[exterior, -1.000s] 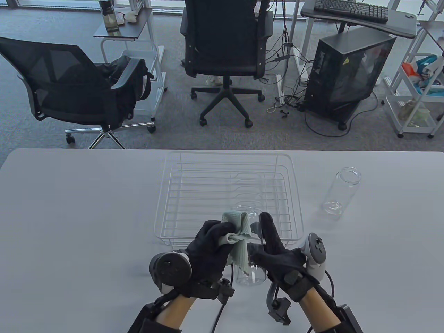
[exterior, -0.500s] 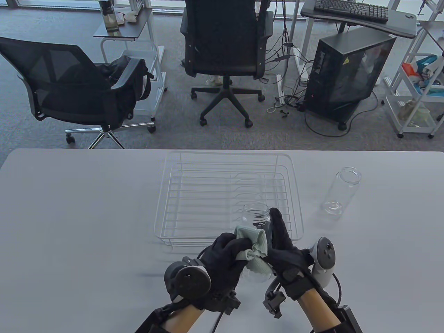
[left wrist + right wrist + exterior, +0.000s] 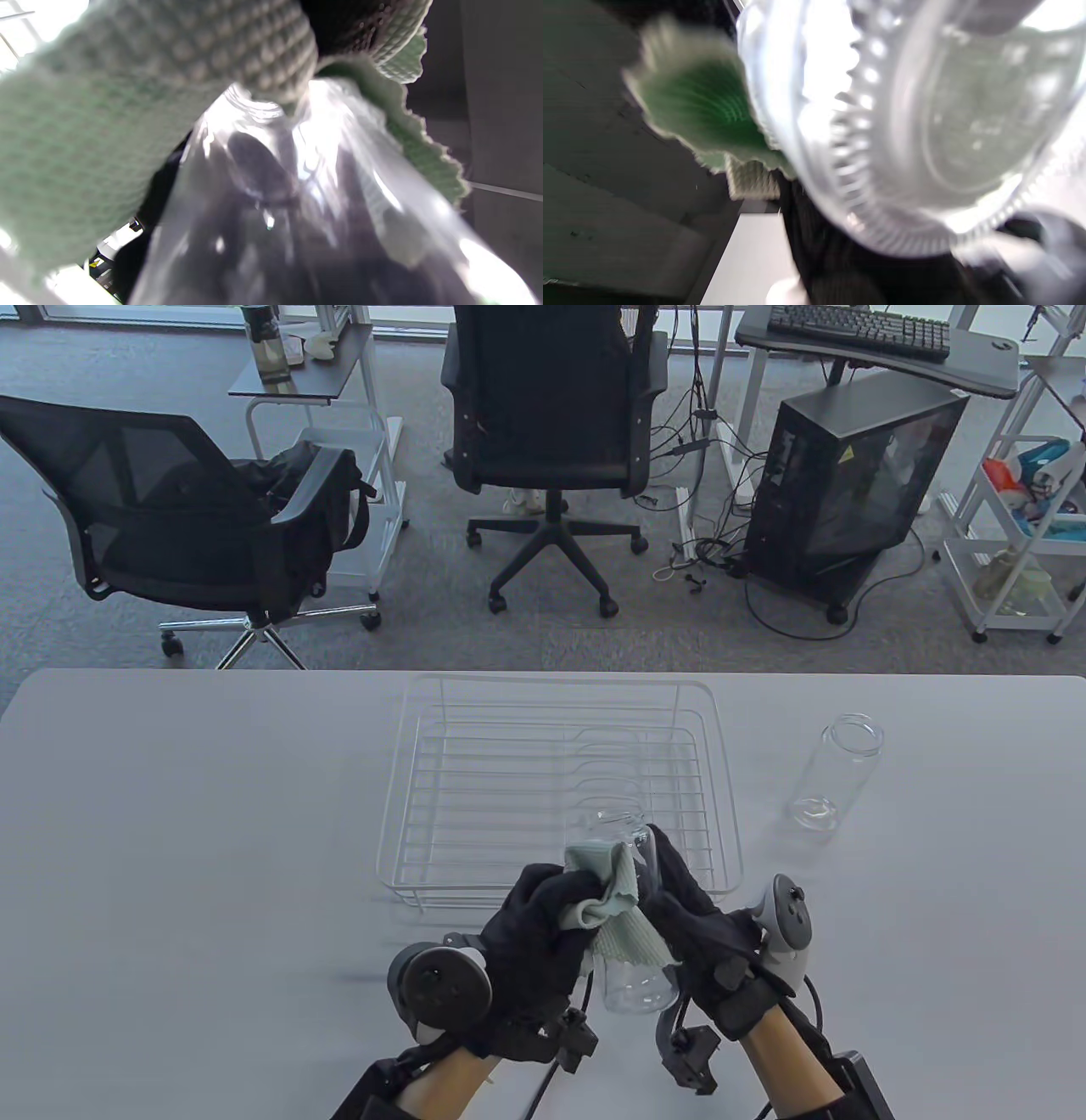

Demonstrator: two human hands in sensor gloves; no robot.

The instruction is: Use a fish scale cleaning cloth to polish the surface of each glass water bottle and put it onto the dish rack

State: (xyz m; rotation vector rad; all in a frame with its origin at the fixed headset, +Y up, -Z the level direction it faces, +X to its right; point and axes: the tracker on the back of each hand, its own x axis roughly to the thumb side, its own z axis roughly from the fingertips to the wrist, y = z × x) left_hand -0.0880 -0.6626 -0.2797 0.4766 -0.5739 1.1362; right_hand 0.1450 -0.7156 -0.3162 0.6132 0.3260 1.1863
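A clear glass bottle (image 3: 632, 980) is held above the table's near edge, tilted with its mouth toward the dish rack (image 3: 424, 780). My right hand (image 3: 679, 899) grips its right side. My left hand (image 3: 543, 916) holds a pale green fish scale cloth (image 3: 611, 891) bunched against the bottle's left side. The left wrist view shows the cloth (image 3: 106, 127) draped over the bottle (image 3: 297, 203) close up. In the right wrist view the ridged bottle base (image 3: 925, 127) fills the frame, with a fold of cloth (image 3: 700, 110) to its left. A second glass bottle (image 3: 833, 772) stands upright at the right of the rack.
The white wire dish rack holds nothing and sits mid-table just beyond my hands. Beyond the table's far edge are office chairs (image 3: 551, 415), a computer tower (image 3: 848, 475) and a white cart (image 3: 1018, 526).
Both hands shifted slightly back left with the bottle. The cloth slid up toward the bottle's neck, and the bottle's base now shows below my hands.
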